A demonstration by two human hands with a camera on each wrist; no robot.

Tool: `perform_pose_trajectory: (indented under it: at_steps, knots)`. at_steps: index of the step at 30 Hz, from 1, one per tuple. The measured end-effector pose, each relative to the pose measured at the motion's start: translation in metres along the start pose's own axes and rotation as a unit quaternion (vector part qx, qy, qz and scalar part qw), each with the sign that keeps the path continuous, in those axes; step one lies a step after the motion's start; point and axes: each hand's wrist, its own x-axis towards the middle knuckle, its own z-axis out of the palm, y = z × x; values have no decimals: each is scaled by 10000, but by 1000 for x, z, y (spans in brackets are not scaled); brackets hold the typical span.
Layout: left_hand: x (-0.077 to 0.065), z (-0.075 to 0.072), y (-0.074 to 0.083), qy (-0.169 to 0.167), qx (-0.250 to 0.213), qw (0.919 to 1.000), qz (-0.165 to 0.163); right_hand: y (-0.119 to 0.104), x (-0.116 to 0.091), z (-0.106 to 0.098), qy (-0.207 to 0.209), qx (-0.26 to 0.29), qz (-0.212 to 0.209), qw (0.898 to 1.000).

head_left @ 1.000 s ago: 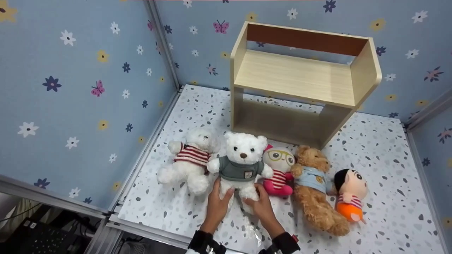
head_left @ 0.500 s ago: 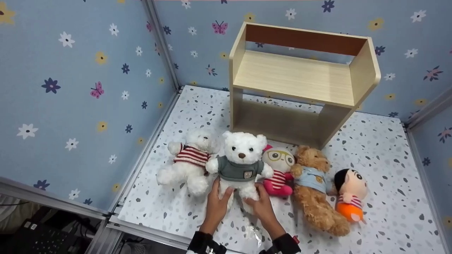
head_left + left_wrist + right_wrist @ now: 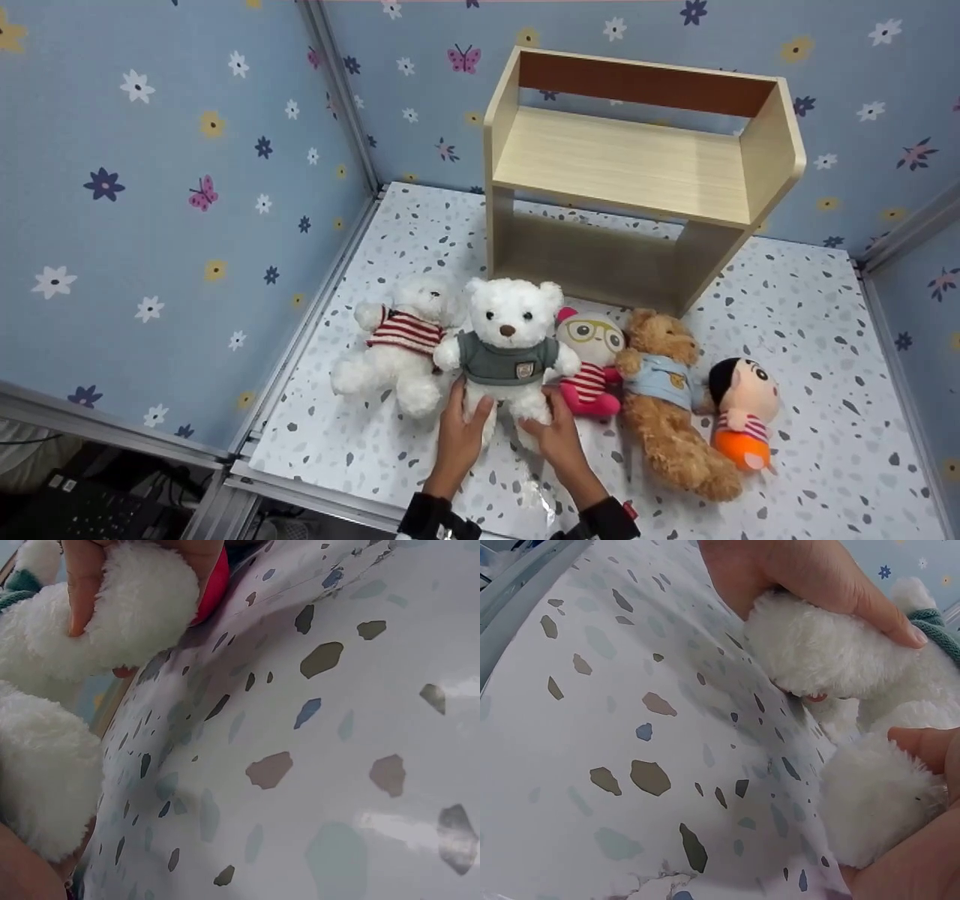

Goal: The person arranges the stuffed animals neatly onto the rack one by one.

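A white teddy bear (image 3: 510, 330) in a dark green sweater with a small crest faces me at the front of the table. My left hand (image 3: 461, 439) grips its leg on the left, thumb in front. The other leg is held the same way by my right hand (image 3: 559, 439). Both wrist views show the furry legs (image 3: 131, 607) between fingers and thumbs, close to the tabletop. Left of it lies a second white bear (image 3: 405, 337) in a red-striped sweater. A pink doll (image 3: 592, 367) with yellow glasses lies close on the right.
Further right lie a brown bear (image 3: 667, 405) in a light blue shirt and a black-haired doll (image 3: 746, 416) with orange bottoms. A two-tier wooden shelf (image 3: 622, 161) stands behind the toys. Flowered blue walls (image 3: 172, 247) enclose the speckled table (image 3: 832, 360).
The bear in the green sweater has shifted very slightly left and up in the head view, its legs still in both hands. The view itself has drifted a little; the other toys lie as before.
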Motion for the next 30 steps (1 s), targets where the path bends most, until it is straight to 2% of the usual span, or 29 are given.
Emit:
perform_pose_trajectory:
  at_steps: [17,25,30]
  knots:
    - [1,6,15,-284,-86,9996,-14,-15,2,-10,201,176,-2,9996]
    - [5,9,24,-241,-102,9996,117,-21,0,-15,227,256,80,9994]
    - [7,11,31,-326,-167,9992,185,-26,-1,-18,227,361,23,9991]
